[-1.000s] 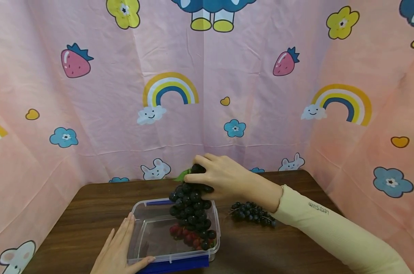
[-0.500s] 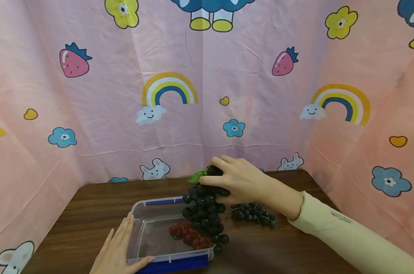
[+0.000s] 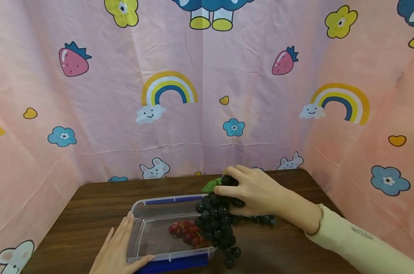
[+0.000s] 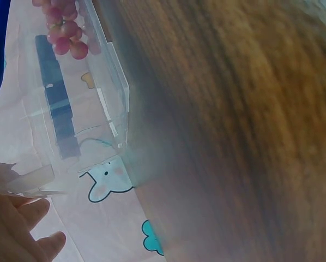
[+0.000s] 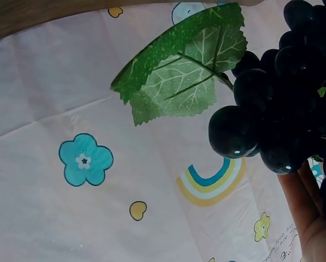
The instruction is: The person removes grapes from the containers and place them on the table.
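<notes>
My right hand [image 3: 253, 190] grips a large bunch of black grapes [image 3: 215, 220] near its top, and the bunch hangs down past the right end of a clear plastic box [image 3: 152, 243]. A green leaf [image 5: 190, 71] sticks out from the bunch in the right wrist view. My left hand [image 3: 116, 247] lies along the left end of the box, fingers straight on its wall and thumb over the front rim. Inside the box, toward its right, is a bunch of red grapes [image 3: 189, 233], partly covered by the black ones; the left wrist view also shows these red grapes [image 4: 65, 30].
The box has blue side latches [image 3: 179, 263]. Behind my right hand, a smaller bunch of dark grapes [image 3: 265, 220] lies on the brown wooden table [image 3: 282, 247], mostly hidden. A pink patterned cloth [image 3: 207, 144] hangs behind the table.
My right hand has carried the black grapes rightward from over the box to beyond its right end, lowering slightly, which uncovers more red grapes. My left hand has stayed in place.
</notes>
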`<state>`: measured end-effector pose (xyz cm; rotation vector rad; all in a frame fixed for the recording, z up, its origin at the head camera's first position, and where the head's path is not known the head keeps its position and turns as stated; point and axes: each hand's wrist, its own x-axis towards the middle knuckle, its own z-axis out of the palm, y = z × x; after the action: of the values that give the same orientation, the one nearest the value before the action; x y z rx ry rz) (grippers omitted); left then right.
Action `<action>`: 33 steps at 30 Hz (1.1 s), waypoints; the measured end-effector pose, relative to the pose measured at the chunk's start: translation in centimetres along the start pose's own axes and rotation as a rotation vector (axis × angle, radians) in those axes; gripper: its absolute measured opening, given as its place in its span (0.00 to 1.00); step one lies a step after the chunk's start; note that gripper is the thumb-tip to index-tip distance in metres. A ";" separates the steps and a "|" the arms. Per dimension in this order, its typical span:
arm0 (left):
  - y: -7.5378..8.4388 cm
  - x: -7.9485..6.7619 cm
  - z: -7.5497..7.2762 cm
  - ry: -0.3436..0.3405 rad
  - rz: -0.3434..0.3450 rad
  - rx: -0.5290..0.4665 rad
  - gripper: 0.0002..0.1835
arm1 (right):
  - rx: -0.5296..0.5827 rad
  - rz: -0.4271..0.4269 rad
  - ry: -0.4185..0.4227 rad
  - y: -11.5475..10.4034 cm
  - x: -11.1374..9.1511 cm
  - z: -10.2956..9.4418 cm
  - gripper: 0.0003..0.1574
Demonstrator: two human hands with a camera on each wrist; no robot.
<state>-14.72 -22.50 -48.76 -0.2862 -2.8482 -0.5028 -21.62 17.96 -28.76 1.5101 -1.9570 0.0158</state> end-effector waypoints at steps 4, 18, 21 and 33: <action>0.0 -0.1 0.0 0.009 0.005 0.003 0.69 | 0.013 0.008 0.006 -0.5 -0.6 0.0 0.34; 0.1 -0.1 0.0 0.001 -0.004 -0.004 0.70 | -0.018 0.024 -0.015 -1.3 -2.9 -0.8 0.38; 0.1 0.0 -0.1 -0.002 -0.005 -0.004 0.70 | -0.029 0.032 -0.011 -1.5 -3.4 -1.1 0.39; 0.0 0.1 -0.2 -0.024 -0.018 -0.016 0.70 | -0.046 0.088 -0.014 -2.0 -5.9 -2.5 0.41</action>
<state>-14.73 -22.53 -48.58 -0.2712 -2.8738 -0.5295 -17.95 23.28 -30.46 1.3978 -2.0200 -0.0025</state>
